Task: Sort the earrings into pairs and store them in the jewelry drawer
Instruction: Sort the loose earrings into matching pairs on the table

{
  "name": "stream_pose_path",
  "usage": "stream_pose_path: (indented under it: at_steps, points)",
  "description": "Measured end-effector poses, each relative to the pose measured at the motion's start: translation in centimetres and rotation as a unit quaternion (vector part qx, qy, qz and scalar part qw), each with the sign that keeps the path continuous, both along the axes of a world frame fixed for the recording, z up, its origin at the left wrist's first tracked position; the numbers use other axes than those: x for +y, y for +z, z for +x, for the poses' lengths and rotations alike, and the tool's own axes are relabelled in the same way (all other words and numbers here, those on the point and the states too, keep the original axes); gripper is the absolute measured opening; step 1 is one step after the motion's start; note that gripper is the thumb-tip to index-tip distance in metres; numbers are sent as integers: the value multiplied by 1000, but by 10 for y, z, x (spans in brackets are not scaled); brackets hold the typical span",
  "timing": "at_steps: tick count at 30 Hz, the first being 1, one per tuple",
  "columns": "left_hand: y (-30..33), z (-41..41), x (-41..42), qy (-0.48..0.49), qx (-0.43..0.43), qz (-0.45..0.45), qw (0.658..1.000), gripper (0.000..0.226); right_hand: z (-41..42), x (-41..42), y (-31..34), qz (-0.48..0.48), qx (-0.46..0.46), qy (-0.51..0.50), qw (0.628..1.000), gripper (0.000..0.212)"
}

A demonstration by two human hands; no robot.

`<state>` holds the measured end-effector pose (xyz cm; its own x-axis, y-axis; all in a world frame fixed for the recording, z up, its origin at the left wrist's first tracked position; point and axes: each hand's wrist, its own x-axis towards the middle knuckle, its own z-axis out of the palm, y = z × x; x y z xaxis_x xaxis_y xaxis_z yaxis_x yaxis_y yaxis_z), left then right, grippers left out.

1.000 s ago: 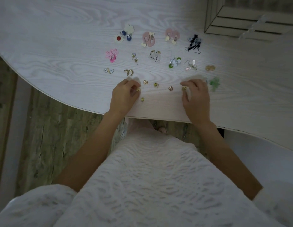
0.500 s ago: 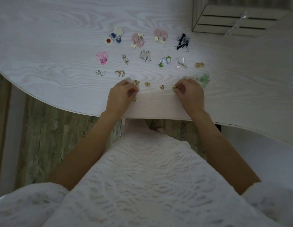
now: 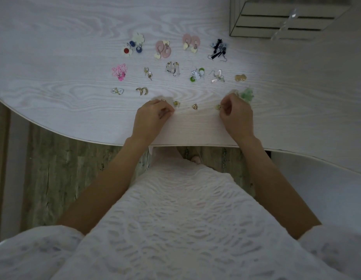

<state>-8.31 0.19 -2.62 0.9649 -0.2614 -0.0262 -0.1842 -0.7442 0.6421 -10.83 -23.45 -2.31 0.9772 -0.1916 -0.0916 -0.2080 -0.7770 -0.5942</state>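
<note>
On the pale wood table (image 3: 64, 57), the earrings lie in rows just beyond both hands, and the jewelry drawer unit (image 3: 280, 19) stands at the far right, well apart from them. A small gold triangular earring (image 3: 194, 106) lies on the table between the hands, touching neither. The left hand (image 3: 150, 118) has its fingers curled tight at the tips, apparently pinching something tiny; what it is cannot be told, though a small gold stud (image 3: 176, 103) lies just beside its fingertips. The right hand (image 3: 237, 116) is curled too, pinching a small greenish-gold earring (image 3: 219, 107). A green cluster (image 3: 247, 94) lies just past its knuckles. Beyond the hands: four groups in the far row, six in the middle row, and two gold pairs at the near left.
</note>
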Motion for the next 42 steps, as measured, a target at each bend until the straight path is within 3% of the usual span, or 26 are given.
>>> stream_pose_path:
  at_steps: [3, 7, 17, 20, 24, 31, 42]
  points:
    - [0, 1, 0, 13, 10, -18, 1000, 5, -2, 1, 1, -29, -25, 7, 999, 18]
    - [-2, 1, -3, 11, 22, -21, 999, 6, -3, 11, -1, -43, -69, 46, 996, 11]
    - [-4, 0, -6, 10, 13, -14, 1000, 7, -17, 6, -2, -11, -44, 44, 998, 10]
    - [-5, 0, -7, 7, 7, -14, 1000, 7, -19, 5, -5, -53, -53, 48, 996, 11]
    - [-6, -1, -7, 6, 2, -6, 1000, 9, -17, -2, -1, -15, -37, 70, 997, 20]
    - [-3, 1, -6, 19, 15, -12, 1000, 9, -11, -26, 1, -20, -15, -2, 1000, 21]
    - [4, 15, 11, 60, -42, -38, 997, 10, 36, 6, -1, -18, 2, 62, 998, 8]
